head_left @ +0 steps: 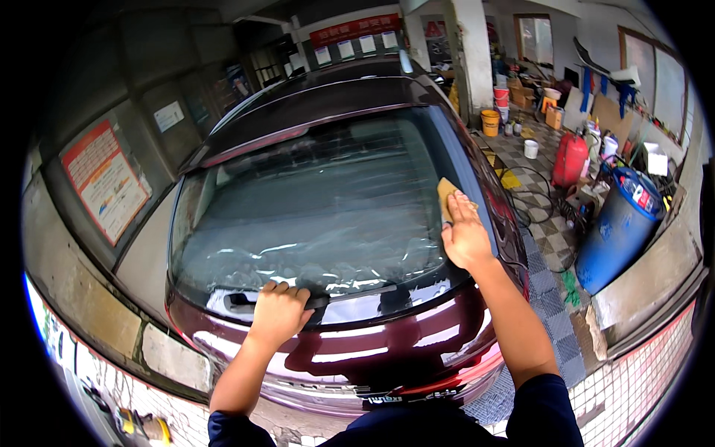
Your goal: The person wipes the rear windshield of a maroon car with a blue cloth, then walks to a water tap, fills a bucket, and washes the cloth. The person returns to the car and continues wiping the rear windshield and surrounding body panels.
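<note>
A dark maroon car (pixel 387 346) stands with its rear toward me. Wrinkled, shiny streaks run along the lower part of its rear window (pixel 313 201), like a wet or filmy layer. My right hand (pixel 468 235) presses a flat tan piece (pixel 446 195) against the window's right border, fingers laid over it; whether it is a cloth, sponge or scraper I cannot tell. At the bottom edge of the glass, my left hand (pixel 281 311) has its fingers curled over the black rear wiper (pixel 350 295). Its palm side is hidden.
To the right stand a blue barrel (pixel 617 231), a red tank (pixel 570 160) and a yellow bucket (pixel 489 123). Black hoses (pixel 532 212) lie on the checkered floor beside the car. A wall with a red-and-white poster (pixel 106 182) runs along the left. A pillar (pixel 471 59) rises behind.
</note>
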Demonstrator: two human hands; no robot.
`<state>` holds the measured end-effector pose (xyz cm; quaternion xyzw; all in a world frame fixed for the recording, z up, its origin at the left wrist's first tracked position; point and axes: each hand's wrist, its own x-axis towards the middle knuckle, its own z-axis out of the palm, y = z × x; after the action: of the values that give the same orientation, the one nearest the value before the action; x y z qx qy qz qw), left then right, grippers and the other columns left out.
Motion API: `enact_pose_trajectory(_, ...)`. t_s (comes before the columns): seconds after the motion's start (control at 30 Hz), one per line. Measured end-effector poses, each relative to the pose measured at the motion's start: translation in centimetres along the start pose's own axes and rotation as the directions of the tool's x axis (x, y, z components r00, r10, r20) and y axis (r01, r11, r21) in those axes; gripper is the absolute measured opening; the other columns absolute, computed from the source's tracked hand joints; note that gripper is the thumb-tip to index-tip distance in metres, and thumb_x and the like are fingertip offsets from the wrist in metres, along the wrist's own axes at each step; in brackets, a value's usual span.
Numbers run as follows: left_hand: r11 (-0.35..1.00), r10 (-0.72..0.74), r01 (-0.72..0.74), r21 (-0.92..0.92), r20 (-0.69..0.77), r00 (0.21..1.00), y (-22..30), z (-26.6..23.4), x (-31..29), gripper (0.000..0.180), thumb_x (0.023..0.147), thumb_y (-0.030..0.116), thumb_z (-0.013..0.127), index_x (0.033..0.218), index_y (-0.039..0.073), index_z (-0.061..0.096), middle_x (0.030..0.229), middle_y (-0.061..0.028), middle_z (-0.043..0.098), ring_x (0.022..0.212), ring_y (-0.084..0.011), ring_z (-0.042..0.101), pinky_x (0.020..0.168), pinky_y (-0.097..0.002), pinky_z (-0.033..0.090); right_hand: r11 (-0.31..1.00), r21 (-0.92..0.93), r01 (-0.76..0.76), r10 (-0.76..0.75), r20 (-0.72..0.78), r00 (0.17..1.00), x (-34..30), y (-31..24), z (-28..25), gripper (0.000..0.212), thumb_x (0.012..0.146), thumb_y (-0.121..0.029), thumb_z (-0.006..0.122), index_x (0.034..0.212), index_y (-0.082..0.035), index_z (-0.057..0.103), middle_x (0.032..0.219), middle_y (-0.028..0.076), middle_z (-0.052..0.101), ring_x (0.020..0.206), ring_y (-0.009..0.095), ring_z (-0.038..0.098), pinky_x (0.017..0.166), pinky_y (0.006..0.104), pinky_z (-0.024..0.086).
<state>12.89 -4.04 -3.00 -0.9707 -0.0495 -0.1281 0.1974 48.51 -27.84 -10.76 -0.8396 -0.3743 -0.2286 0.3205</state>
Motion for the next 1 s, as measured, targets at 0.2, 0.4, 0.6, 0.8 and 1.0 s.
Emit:
enact_pose_trajectory(0.2,0.559,-0.350,0.020,-0.829,-0.214,0.912,0.7,-0.8,-4.0,0.035,0.080,-0.004,0.074,0.113,0.003,0.065,0.095,-0.0105,0.068,0.088,-0.0263,0.070,0.083,-0.0341,0.056,0.999,0.037,-0.012,0.016,-0.106,0.994,0.1,-0.2,0.4,0.062,0.097,-0.017,0.050,0.154,0.006,0.044,0.162,0.026,0.041,0.153,0.037,0.036,0.129,0.0434,0.026)
enact_pose_trajectory(0.4,-0.860,-0.432,-0.191,-0.473,0.477,0.765,3.8,4.0,-9.0,0.041,0.106,0.044,0.059,0.119,0.005,0.061,0.109,-0.0171,0.072,0.108,-0.0389,0.072,0.102,-0.0473,0.058,0.733,0.580,-0.355,0.325,0.160,0.932,-1.7,-5.4,0.5,0.053,0.099,-0.013,0.043,0.145,0.009,0.055,0.150,0.024,0.058,0.143,0.025,0.051,0.118,0.0310,0.036)
enact_pose_trajectory(0.6,-0.939,-0.339,-0.339,-0.059,0.332,0.880,7.4,4.4,-6.1,0.042,0.108,0.043,0.053,0.126,0.007,0.065,0.126,-0.0127,0.069,0.124,-0.0377,0.064,0.108,-0.0520,0.051,0.646,0.695,-0.315,0.308,0.140,0.941,-7.6,-10.2,-1.5,0.054,0.102,-0.020,0.042,0.147,0.008,0.054,0.141,0.016,0.062,0.121,0.020,0.058,0.107,0.0308,0.041)
enact_pose_trajectory(0.8,-0.977,-0.205,-0.213,0.000,0.276,0.939,14.4,2.4,-3.4,0.052,0.107,0.040,0.047,0.139,0.001,0.055,0.145,-0.0177,0.059,0.140,-0.0387,0.051,0.121,-0.0486,0.037,0.891,0.349,0.289,-0.333,0.072,0.940,-15.5,-17.5,-7.3,0.062,0.103,-0.035,0.045,0.149,0.007,0.052,0.156,0.026,0.049,0.149,0.043,0.043,0.125,0.0494,0.030)
enact_pose_trajectory(1.0,-0.984,0.175,0.157,0.084,0.280,0.944,24.5,0.9,1.8,0.077,0.106,0.057,0.039,0.157,0.000,0.039,0.157,-0.0136,0.047,0.146,-0.0291,0.044,0.123,-0.0450,0.031,0.853,0.521,0.003,-0.168,0.270,0.948,-23.7,-10.0,-11.2,0.082,0.092,-0.028,0.063,0.160,0.007,0.033,0.167,0.028,0.030,0.156,0.042,0.031,0.126,0.0492,0.028)
